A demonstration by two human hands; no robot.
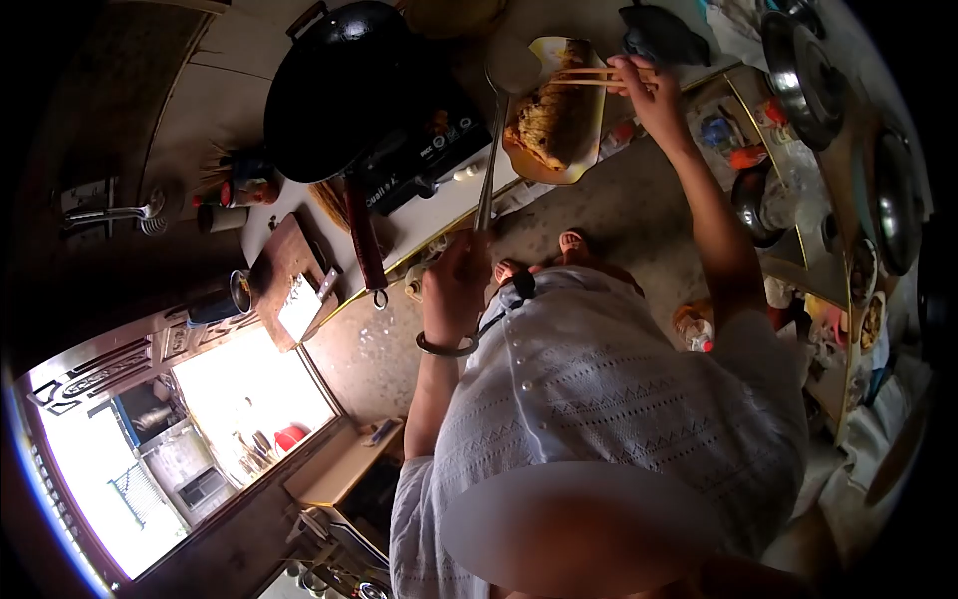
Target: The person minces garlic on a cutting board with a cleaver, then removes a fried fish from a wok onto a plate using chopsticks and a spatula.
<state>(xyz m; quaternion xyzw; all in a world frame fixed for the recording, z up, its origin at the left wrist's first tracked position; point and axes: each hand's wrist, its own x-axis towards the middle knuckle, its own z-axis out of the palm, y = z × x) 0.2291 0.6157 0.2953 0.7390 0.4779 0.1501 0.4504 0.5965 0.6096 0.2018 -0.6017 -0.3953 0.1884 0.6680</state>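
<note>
A pair of wooden chopsticks (589,76) is held in my right hand (644,92), their tips over the food near the plate's upper part. My left hand (457,285), with a bangle at the wrist, is closed round the long handle of a metal ladle (486,195). The ladle's bowl lies just left of the plate. Browned food (555,120) fills much of the pale, wavy-edged plate (555,174). To the left, a black wok (324,100) sits on the induction cooker (439,150), its handle pointing down.
A cleaver (326,285) lies by the wooden cutting board (282,255) at the counter's left end. A dark object (664,38) stands beyond the plate. Shelves with lidded pots (803,85) line the right side. A bottle (692,327) is on the floor.
</note>
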